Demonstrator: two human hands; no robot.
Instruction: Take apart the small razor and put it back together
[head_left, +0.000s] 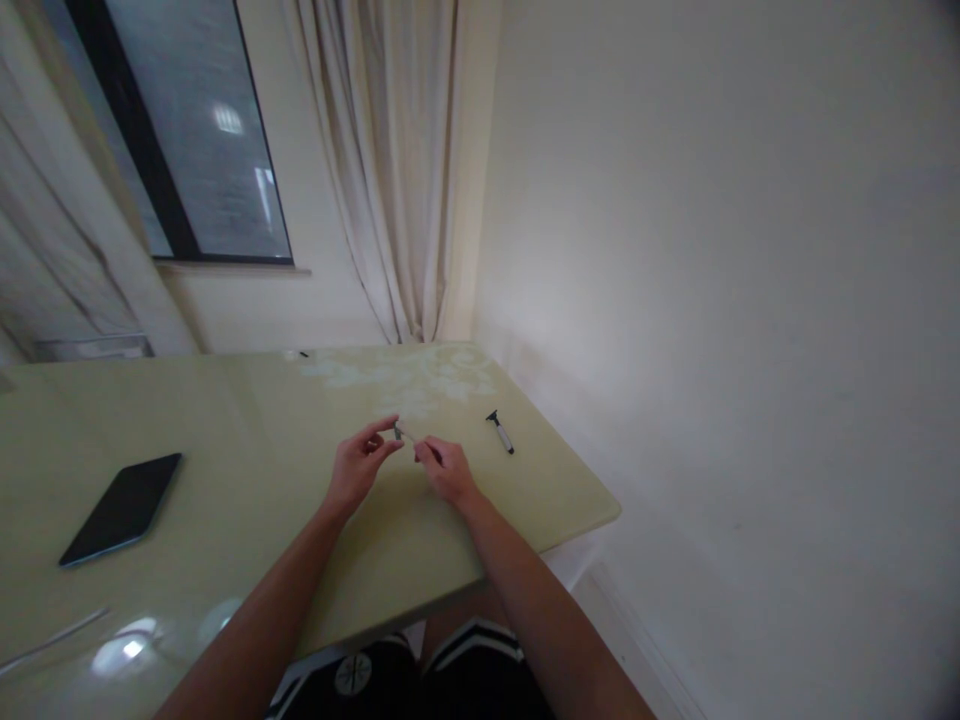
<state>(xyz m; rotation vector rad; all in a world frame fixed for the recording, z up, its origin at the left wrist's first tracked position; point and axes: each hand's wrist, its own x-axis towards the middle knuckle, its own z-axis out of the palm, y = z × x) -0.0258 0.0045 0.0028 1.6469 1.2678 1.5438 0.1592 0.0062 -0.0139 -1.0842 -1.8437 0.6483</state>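
Observation:
Above the pale green table (247, 430), my left hand (358, 465) pinches a small dark greenish piece (397, 432) between thumb and fingertips. My right hand (446, 468) is closed on the handle of a thin tool, whose light, slender shaft (407, 435) points left at the small piece. Whether the shaft's tip touches the piece is too small to tell. Most of the handle is hidden in my fingers. To the right of my hands, a razor-like tool (504, 436) with a black head and a grey handle lies on the table.
A black tablet (124, 508) lies on the left. A white cable (56, 640) is at the lower left. A small dark object (304, 354) sits near the far edge. The wall (675, 300) borders the table's right side.

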